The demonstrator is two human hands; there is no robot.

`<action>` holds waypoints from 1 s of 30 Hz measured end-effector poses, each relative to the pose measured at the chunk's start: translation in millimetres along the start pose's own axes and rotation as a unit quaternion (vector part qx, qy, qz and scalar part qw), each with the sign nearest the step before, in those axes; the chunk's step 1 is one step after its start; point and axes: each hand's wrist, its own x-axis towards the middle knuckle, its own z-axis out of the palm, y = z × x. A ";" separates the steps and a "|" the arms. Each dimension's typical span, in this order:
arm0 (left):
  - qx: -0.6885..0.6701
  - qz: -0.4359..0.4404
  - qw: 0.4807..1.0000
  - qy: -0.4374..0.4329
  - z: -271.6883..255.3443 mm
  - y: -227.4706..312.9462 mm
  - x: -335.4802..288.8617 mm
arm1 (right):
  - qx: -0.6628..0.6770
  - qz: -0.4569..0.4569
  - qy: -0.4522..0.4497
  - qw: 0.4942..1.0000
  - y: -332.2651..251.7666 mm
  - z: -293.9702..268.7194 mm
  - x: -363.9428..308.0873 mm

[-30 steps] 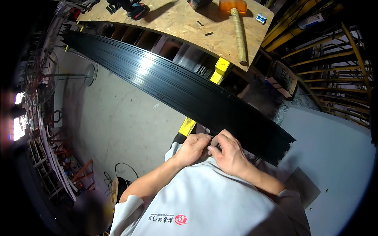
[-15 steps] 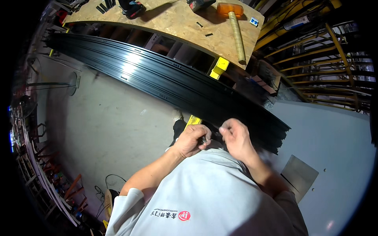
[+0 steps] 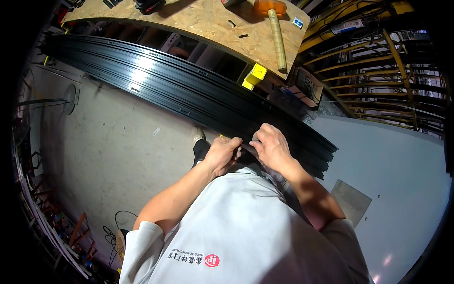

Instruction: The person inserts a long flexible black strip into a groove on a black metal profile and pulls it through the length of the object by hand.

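Note:
In front of my waist, my left hand (image 3: 224, 155) is closed, thumb and forefinger pressed together. My right hand (image 3: 272, 147) is curled close beside it, fingertips pinched and turned toward the left hand. What the fingers hold, if anything, is too small and dark to make out. Just beyond both hands lies a row of long black metal profiles (image 3: 189, 90), side by side, running from far left to near right. My hands are over the near edge of these profiles.
Behind the profiles stands a chipboard bench (image 3: 222, 35) carrying an orange-headed mallet (image 3: 276, 38) and a power tool (image 3: 150, 6). A yellow support bracket (image 3: 254, 76) sticks up between them. At right are a pale panel (image 3: 402, 175) and a yellow rack (image 3: 395, 54); a fan (image 3: 70, 99) stands left.
My two hands have lifted slightly away from my waist, toward the profiles. The right hand's fingers have curled toward the left hand. The whole view has shifted a little.

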 end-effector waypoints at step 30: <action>-0.040 -0.006 0.999 0.013 2.6 -1.9 5.5 | -0.026 -0.060 -0.004 0.998 3.8 -4.6 -0.4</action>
